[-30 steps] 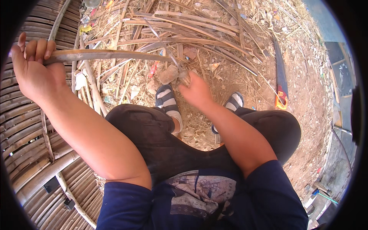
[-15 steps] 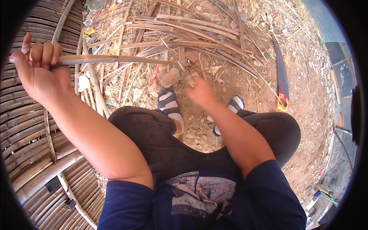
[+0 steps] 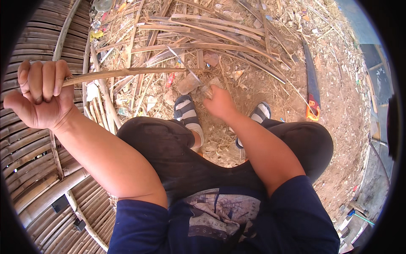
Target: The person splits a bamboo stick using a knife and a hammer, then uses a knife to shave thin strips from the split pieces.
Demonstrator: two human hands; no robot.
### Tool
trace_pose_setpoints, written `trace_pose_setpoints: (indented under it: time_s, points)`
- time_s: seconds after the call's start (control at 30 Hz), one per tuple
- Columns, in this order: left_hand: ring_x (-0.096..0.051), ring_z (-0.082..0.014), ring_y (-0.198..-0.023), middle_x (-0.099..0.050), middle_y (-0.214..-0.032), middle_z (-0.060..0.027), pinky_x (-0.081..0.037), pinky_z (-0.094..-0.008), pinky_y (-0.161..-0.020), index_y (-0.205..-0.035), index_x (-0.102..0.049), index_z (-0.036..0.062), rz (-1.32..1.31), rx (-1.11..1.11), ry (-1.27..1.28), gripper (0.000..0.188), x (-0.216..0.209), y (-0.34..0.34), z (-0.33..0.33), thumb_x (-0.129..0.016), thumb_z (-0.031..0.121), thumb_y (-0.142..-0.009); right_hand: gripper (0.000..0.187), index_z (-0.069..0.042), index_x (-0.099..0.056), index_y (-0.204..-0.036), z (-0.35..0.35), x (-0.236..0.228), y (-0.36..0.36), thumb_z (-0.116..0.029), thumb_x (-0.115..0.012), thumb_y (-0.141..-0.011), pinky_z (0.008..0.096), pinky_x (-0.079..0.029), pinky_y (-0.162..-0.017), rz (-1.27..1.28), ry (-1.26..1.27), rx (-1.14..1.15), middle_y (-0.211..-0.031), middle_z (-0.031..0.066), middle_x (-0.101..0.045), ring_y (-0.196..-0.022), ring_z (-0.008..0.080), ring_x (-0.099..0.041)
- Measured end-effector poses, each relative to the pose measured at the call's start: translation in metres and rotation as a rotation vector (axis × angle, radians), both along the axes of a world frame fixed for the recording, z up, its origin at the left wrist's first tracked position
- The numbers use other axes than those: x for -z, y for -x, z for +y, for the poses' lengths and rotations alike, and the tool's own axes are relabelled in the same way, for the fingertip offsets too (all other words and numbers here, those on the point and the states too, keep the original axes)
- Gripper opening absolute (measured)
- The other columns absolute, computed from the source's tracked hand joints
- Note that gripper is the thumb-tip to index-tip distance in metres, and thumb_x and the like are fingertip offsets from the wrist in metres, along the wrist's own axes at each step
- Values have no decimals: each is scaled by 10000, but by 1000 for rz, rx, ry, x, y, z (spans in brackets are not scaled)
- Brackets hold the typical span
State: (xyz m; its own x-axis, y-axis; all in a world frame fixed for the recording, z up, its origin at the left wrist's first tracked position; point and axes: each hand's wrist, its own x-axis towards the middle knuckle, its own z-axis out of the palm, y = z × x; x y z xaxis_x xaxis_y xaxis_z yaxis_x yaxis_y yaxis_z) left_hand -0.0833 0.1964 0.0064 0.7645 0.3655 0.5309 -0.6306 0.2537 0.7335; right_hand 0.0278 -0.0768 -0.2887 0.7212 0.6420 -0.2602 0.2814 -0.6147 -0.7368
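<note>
My left hand (image 3: 44,94) is raised at the far left with its fingers curled round the end of a long split bamboo strip (image 3: 127,72). The strip runs to the right, almost level, and its far end lies near the stone (image 3: 188,84) in front of my feet. In my right hand (image 3: 220,103), closed low between my knees, is the handle of a narrow-bladed knife (image 3: 182,62). Its thin pale blade points up and left and crosses the strip near the strip's right end. Whether blade and strip touch, I cannot tell.
Several split bamboo pieces (image 3: 228,38) lie heaped on the straw-strewn ground ahead. A handsaw (image 3: 311,76) with an orange and red handle lies to the right. Along my left side runs a bamboo slat structure (image 3: 29,139). My sandalled feet (image 3: 186,113) flank the work spot.
My left hand has rolled over and its fingers have curled further, with the strip's held end now slightly lower. The knife's tip has dipped and shifted slightly left.
</note>
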Motion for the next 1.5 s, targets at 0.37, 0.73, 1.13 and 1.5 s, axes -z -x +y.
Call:
trace_pose_setpoints:
  time_s: [0.37,0.73,1.13,1.5]
  points:
    - [-315,-21,-442,-371,-511,123,-297,-184,-524,-936,-620,90,2,175,-6,353,0,-6,-7,-819,341,-787,398,0,-575,-1092,4,-2,19,-190,-686,-761,499,-516,-736,26,-105,79,-852,268,-662,-830,433,-657]
    - [-286,-30,-464,-341,-525,118,-271,-201,-528,-977,-633,73,3,115,-35,346,-8,-13,-12,-786,342,-824,359,8,-594,-1055,20,-65,20,-183,-689,-766,490,-506,-702,44,-351,36,-772,242,-661,-788,424,-664]
    - [-221,-53,-496,-273,-580,77,-252,-231,-520,-1024,-616,-11,-47,-147,-17,418,-3,-10,4,-636,400,-946,406,20,-603,-1129,2,-3,13,-172,-666,-777,475,-526,-758,89,56,163,-898,278,-667,-872,420,-667]
    - [-232,-82,-536,-255,-612,41,-262,-255,-534,-1043,-532,-37,-3,-236,-82,280,-6,-14,-1,-513,240,-1008,394,20,-598,-1107,-17,46,15,-179,-675,-776,485,-523,-776,19,36,128,-882,263,-670,-892,427,-665]
